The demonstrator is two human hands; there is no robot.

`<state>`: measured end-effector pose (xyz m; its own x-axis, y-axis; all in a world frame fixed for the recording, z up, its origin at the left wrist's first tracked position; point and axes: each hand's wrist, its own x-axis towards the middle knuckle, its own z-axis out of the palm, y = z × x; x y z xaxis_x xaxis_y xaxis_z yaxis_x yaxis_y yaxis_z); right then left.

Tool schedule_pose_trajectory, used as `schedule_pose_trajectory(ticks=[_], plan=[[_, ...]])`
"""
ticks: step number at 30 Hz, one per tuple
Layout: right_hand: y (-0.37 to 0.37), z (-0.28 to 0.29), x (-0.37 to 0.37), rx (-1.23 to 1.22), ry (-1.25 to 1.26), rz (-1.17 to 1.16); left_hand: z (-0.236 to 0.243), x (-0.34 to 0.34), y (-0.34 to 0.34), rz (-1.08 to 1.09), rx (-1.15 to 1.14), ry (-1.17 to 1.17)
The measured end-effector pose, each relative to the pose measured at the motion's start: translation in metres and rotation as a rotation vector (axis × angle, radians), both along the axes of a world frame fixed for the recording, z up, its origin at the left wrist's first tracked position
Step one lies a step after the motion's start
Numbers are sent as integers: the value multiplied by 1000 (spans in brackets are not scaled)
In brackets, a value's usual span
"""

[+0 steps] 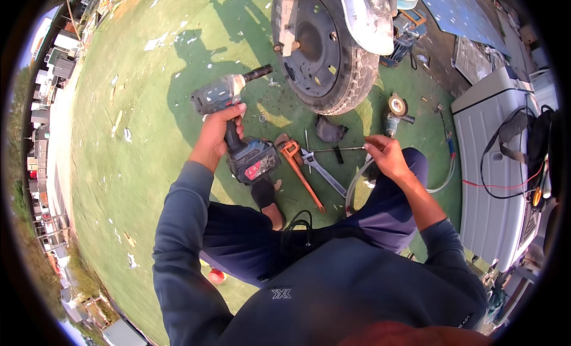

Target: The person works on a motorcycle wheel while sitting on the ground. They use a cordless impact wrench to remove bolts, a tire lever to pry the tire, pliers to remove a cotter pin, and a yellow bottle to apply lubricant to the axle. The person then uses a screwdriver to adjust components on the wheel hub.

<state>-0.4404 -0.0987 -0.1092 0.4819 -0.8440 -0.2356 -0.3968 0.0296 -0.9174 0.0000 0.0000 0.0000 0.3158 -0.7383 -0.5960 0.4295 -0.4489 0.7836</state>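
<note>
My left hand (221, 132) is wrapped around the grip of a cordless impact wrench (217, 96). Its long dark socket points toward a wheel (315, 43) with a knobbly tyre, without touching it. My right hand (386, 154) is closed, thumb and fingers pinching the end of a thin metal rod (333, 149); its exact kind is unclear. Below the rod lie an adjustable wrench (326, 175) and an orange pipe wrench (302, 175) on the green ground. An angle grinder (394, 115) rests just beyond my right hand.
A dark crumpled-looking piece (330, 129) lies beneath the wheel. A pale mudguard (369, 19) covers part of the tyre. At right stands a grey ribbed cabinet (491, 167) with black cables (511, 132) over it. A hose (352, 188) curves by my right knee.
</note>
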Motion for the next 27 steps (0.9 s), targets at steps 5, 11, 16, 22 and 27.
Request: schedule_pose_trajectory(ticks=[5, 11, 16, 22, 27], plan=[[6, 2, -11, 89, -21, -214, -2, 7, -29, -13, -19, -42], [11, -9, -26, 89, 36, -280, -14, 14, -54, 3, -38, -13], [10, -18, -28, 13, 120, -217, -18, 27, -62, -25, -41, -38], [17, 3, -13, -35, 273, -123, -20, 50, -69, -143, -26, -37], [19, 14, -7, -97, 331, -57, -26, 57, -70, -176, -26, -59]])
